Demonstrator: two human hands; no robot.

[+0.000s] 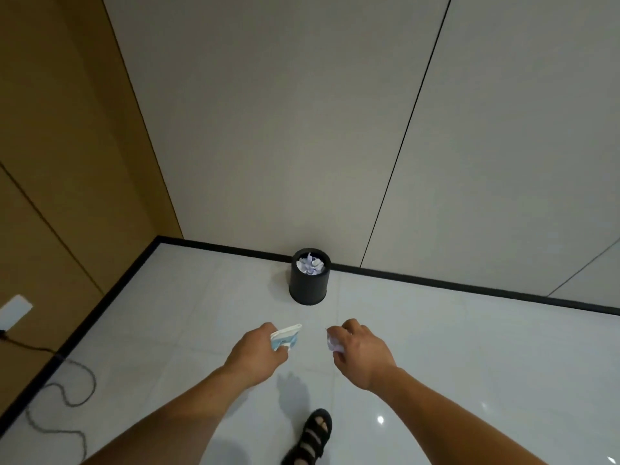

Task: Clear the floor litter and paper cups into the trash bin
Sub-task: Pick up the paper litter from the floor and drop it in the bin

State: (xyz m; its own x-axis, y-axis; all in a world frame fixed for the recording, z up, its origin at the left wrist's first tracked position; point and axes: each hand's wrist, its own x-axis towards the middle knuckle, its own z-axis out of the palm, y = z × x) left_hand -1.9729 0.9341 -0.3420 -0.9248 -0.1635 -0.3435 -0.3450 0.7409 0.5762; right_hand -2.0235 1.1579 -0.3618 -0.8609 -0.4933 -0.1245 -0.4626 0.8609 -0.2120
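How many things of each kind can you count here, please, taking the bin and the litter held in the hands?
Black trash bin: 1
Squashed paper cup, in left hand: 1
Crumpled paper wad, in right hand: 1
Total: 3

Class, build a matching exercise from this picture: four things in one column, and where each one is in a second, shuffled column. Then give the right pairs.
Things
1. trash bin
2. squashed paper cup
3. paper wad
4. cable

Places
A. held in the right hand
B. lying on the floor at the left
C. held in the left hand
D. standing against the white wall

Pairs: 1-D, 2-C, 3-A, 4-B
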